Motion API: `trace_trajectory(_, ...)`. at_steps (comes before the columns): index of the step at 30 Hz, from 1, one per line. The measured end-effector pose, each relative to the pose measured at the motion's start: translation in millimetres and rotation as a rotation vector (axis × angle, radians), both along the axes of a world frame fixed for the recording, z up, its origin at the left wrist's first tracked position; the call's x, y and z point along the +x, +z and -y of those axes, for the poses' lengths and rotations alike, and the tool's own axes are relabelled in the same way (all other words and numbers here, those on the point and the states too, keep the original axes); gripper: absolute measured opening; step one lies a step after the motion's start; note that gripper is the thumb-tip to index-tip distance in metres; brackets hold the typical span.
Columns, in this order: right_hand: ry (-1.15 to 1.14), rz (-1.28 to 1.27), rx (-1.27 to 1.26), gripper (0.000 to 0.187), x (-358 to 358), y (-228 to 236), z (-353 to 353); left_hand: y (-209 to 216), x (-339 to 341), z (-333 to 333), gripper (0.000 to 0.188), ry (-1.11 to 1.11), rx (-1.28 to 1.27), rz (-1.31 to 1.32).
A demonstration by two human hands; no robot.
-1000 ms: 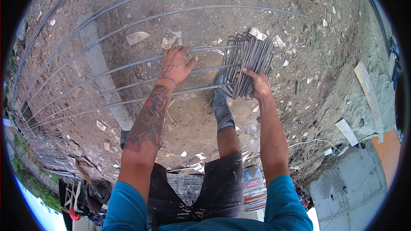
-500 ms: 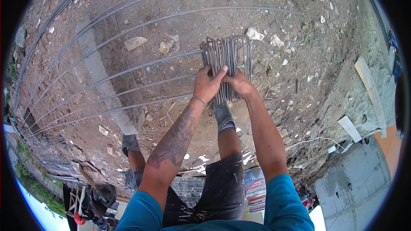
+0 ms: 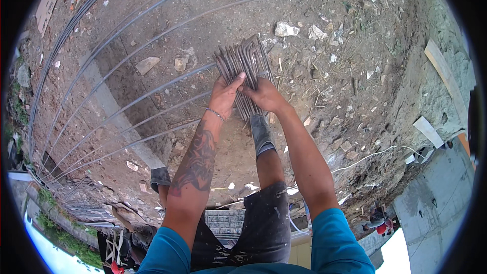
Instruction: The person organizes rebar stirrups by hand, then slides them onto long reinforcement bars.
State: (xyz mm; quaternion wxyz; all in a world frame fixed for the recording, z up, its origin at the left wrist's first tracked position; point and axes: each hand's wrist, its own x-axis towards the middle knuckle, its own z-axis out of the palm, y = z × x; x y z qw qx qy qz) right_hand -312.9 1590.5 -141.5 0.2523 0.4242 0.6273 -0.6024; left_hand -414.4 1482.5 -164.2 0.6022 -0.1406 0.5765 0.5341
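- I see my left hand and my right hand meeting just above the frame's centre, both on a bundle of bent steel stirrups.
- Left fingers curl around the bundle's lower left edge, thumb raised against it.
- Right fingers wrap its lower right side.
- Long rebars sweep across the dirt ground at left.
- A pale stone lies upper right of the bundle.

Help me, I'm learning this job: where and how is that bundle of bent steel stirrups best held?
Probably at its near end, from both sides. The stirrups are flat loops stacked side by side, so hands pressing inward keep them together. The left hand and right hand grip there now.
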Motion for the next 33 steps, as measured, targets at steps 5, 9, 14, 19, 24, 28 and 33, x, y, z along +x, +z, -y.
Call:
trace_trajectory(5,-0.147,-0.108,0.395,0.044,13.1,-5.1,33.6,-2.4,1.0,-6.6,0.030,0.036,-0.022,0.001)
trace_trajectory(9,-0.342,0.006,0.497,0.031,15.3,-3.3,44.6,2.9,6.0,-10.2,0.034,0.077,-0.016,0.017)
trace_trajectory(14,-0.640,-0.074,0.393,0.028,29.6,-10.7,36.0,5.0,7.0,-12.0,0.043,-0.007,0.001,-0.077)
trace_trajectory(19,-0.656,-0.163,0.283,0.033,41.1,-21.3,27.1,6.2,5.4,-15.2,0.044,0.008,0.010,0.066)
trace_trajectory(24,-0.545,-0.178,0.343,0.036,30.4,-12.0,29.9,-2.6,9.1,-21.0,0.036,0.027,-0.022,-0.124)
trace_trajectory(28,-0.503,-0.106,0.299,0.035,25.5,-0.3,37.4,4.0,10.0,-20.1,0.037,0.036,-0.032,-0.203)
trace_trajectory(33,-0.651,-0.173,0.127,0.033,22.0,-9.3,46.5,11.1,5.3,-5.9,0.041,0.054,-0.118,-0.336)
